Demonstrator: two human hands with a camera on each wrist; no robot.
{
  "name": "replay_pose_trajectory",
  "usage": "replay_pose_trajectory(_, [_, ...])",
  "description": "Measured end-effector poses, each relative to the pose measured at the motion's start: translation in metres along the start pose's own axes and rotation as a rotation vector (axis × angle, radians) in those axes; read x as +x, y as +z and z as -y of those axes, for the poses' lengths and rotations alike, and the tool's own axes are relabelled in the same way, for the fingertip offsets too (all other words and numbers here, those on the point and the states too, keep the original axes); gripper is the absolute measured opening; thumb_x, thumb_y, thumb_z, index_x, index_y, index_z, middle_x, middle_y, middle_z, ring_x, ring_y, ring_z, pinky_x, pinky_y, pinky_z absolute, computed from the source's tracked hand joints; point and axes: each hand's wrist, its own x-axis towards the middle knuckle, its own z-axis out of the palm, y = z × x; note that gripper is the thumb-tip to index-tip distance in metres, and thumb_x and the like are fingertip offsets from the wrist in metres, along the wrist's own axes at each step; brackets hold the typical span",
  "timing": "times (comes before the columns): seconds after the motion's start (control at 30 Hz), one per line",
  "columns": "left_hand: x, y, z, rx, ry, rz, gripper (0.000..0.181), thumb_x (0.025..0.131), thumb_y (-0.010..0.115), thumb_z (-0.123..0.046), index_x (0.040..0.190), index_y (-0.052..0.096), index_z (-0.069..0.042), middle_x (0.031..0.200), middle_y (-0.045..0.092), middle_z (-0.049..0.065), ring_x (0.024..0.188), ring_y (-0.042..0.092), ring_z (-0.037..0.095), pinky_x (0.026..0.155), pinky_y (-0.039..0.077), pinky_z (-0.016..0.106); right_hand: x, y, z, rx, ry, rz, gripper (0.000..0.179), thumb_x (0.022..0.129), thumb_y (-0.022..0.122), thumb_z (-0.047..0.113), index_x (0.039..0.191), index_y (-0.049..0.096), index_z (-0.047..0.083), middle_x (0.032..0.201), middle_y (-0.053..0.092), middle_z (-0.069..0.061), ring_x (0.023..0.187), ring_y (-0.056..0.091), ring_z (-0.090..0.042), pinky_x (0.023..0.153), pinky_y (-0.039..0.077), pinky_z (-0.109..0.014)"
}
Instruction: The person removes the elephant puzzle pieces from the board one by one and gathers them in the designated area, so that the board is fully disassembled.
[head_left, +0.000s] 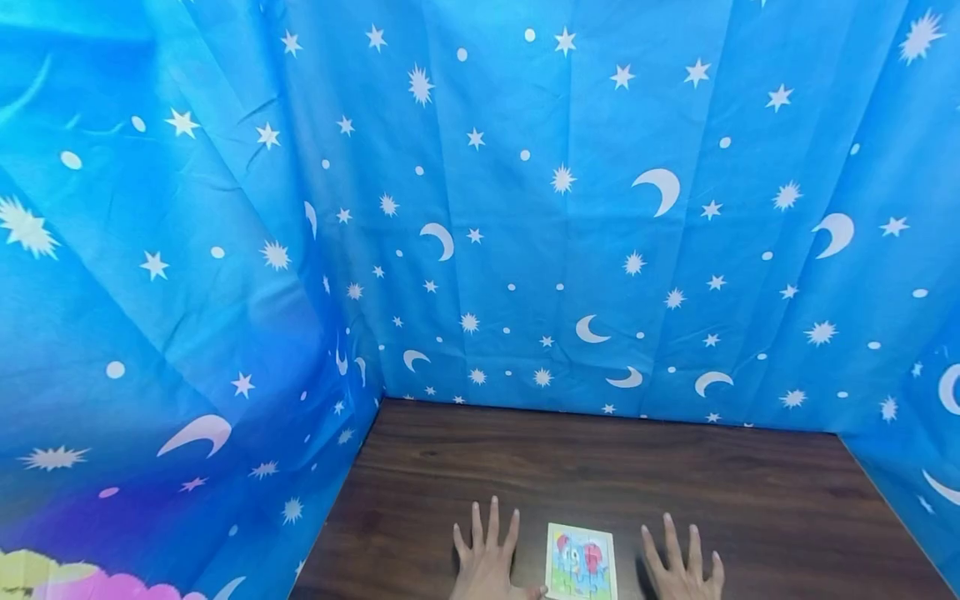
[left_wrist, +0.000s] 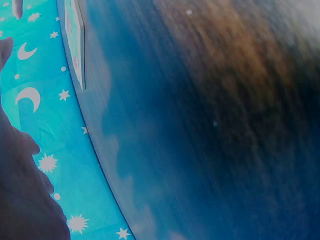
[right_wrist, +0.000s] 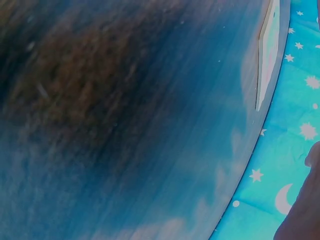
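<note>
A small jigsaw puzzle (head_left: 579,562) in a pale frame lies flat on the dark wooden table, its pieces forming a coloured picture with blue and red shapes. To its left, my left hand (head_left: 487,560) is palm down with fingers spread, the thumb tip close to the puzzle's lower left corner. On the other side my right hand (head_left: 681,567) is also spread, a short gap from the frame. Neither hand holds anything. In the left wrist view the puzzle (left_wrist: 76,45) appears edge-on near the top; the right wrist view shows the same puzzle (right_wrist: 268,55) at upper right.
The brown wood-grain table (head_left: 600,458) reaches back to a blue cloth (head_left: 525,250) printed with white stars and moons. More of this cloth hangs along the left side (head_left: 150,333) and at the right. Light reflects off the tabletop in both wrist views.
</note>
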Motion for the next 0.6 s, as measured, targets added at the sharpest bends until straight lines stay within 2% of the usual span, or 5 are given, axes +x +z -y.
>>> replay_pose_trajectory(0.23, [0.001,-0.003,0.001,-0.064,0.002,0.022,0.107,0.079,0.059,-0.081,0.160,0.029,-0.017,0.163,0.020,0.022,0.143,0.021,0.057,0.095,0.024,0.082,-0.001,-0.002,0.003,0.016,0.002,0.036,0.139,0.058,0.065,0.084,0.153,-0.026,0.041,0.167,-0.021,-0.002,0.129,0.026,-0.053,0.087,0.029,-0.079])
replay_pose_trajectory(0.33, [0.003,-0.003,0.000,-0.058,0.007,0.022,0.108,0.078,0.059,-0.082,0.160,0.029,-0.017,0.163,0.021,0.021,0.144,0.021,0.055,0.096,0.023,0.082,0.003,-0.010,0.008,0.045,0.052,0.134,0.131,0.064,0.069,0.080,0.164,0.010,0.021,0.168,-0.004,-0.013,0.130,0.028,-0.052,0.092,0.026,-0.079])
replay_pose_trajectory(0.4, [0.005,-0.003,-0.001,-0.054,0.004,0.013,0.109,0.078,0.057,-0.083,0.160,0.030,-0.017,0.163,0.022,0.020,0.144,0.021,0.055,0.097,0.023,0.081,0.008,-0.016,0.012,0.075,0.096,0.213,0.117,0.067,0.071,0.078,0.155,0.037,0.009,0.164,0.014,-0.020,0.131,0.029,-0.054,0.094,0.024,-0.079])
replay_pose_trajectory(0.47, [0.008,-0.004,-0.003,-0.051,-0.006,-0.002,0.110,0.077,0.056,-0.084,0.160,0.031,-0.016,0.162,0.025,0.020,0.144,0.023,0.054,0.097,0.024,0.081,0.017,-0.022,0.015,0.116,0.124,0.275,0.101,0.070,0.073,0.074,0.138,0.055,0.002,0.155,0.029,-0.024,0.130,0.030,-0.055,0.094,0.024,-0.080])
replay_pose_trajectory(0.6, [0.015,-0.008,-0.007,-0.073,-0.041,-0.064,0.109,0.077,0.056,-0.085,0.158,0.034,-0.016,0.158,0.034,0.018,0.141,0.031,0.051,0.097,0.026,0.079,0.034,-0.028,0.017,0.194,0.109,0.322,0.088,0.079,0.073,0.065,0.138,0.056,0.003,0.145,0.039,-0.026,0.130,0.031,-0.055,0.090,0.027,-0.081])
